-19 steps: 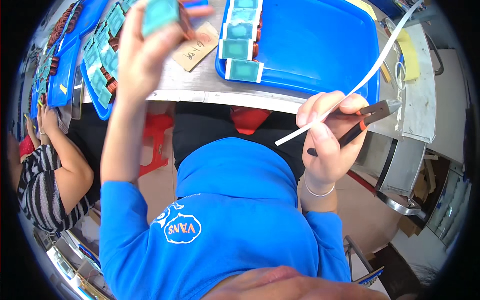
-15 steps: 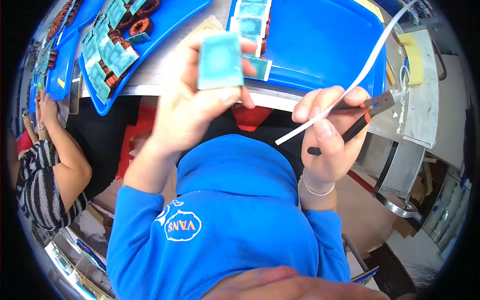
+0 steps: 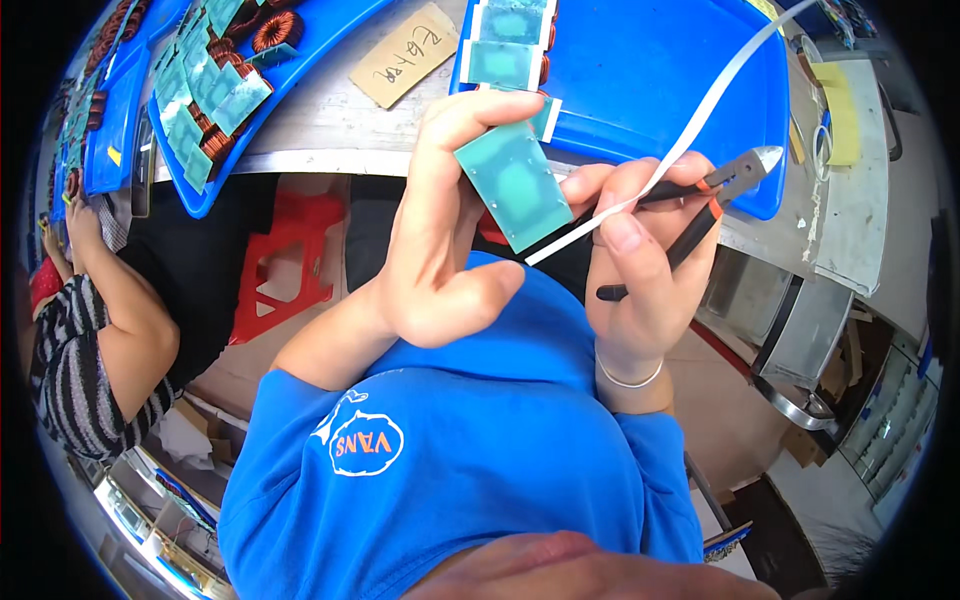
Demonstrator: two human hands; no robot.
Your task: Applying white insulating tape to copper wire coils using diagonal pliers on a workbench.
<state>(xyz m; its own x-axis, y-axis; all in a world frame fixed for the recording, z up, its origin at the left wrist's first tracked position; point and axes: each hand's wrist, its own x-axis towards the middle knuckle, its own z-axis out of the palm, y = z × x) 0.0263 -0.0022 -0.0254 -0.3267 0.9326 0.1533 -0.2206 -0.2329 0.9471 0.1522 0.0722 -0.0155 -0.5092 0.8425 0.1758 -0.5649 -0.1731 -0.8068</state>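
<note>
A green circuit board (image 3: 515, 190) is held tilted in my left hand (image 3: 430, 240), the index finger along its upper edge and the thumb apart from it. The other fingers are mostly hidden behind the board. Black-handled side cutters (image 3: 740, 175) rest across my right hand (image 3: 655, 265), jaws pointing up and right. The same hand pinches a flat white strip (image 3: 705, 115) between thumb and fingers. The strip's free end lies at the board's lower corner, and whether it touches I cannot tell. Its long part runs off to the upper right.
Ahead is a blue tray (image 3: 660, 90) with several boards with copper coils (image 3: 503, 62) along its left side. Another blue tray (image 3: 325, 30) at the left holds more. Between them lies a handwritten cardboard piece (image 3: 405, 55). A person in a striped sleeve (image 3: 85, 370) works at the far left.
My left hand has turned the board and brought it right and down, toward the strip. My right hand has shifted slightly left, with the cutters and strip still in it.
</note>
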